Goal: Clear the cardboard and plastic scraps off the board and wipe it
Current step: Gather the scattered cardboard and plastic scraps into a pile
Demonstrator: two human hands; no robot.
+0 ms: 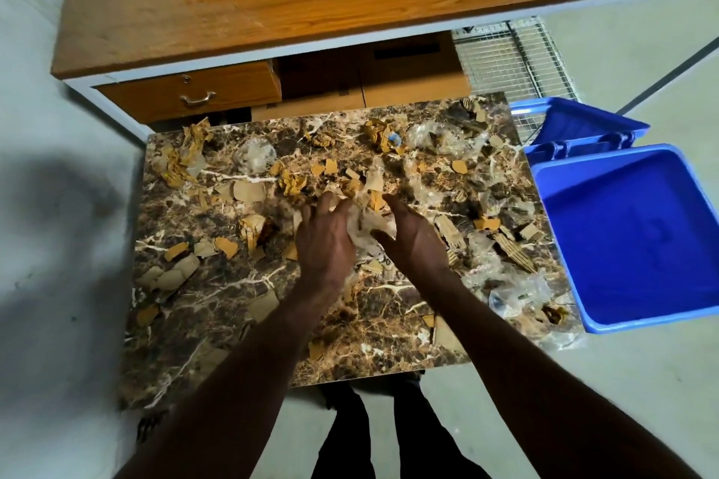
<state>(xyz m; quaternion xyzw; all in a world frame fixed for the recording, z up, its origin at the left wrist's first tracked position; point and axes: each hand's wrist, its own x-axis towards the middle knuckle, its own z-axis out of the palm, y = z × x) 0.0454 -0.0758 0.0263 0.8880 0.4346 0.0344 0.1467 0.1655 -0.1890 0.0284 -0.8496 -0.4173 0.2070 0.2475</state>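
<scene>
Two hands (left hand (325, 241), right hand (414, 241)) cup one scrap wad (369, 220)

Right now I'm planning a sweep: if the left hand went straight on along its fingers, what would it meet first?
Likely the crumpled plastic at the left hand's fingertips; depth is unclear.

A brown marble-patterned rectangular board (241, 307) carried torn tan cardboard scraps (249, 191) and crumpled clear plastic scraps (519, 294) scattered all over it, thickest toward the board's far right corner.
</scene>
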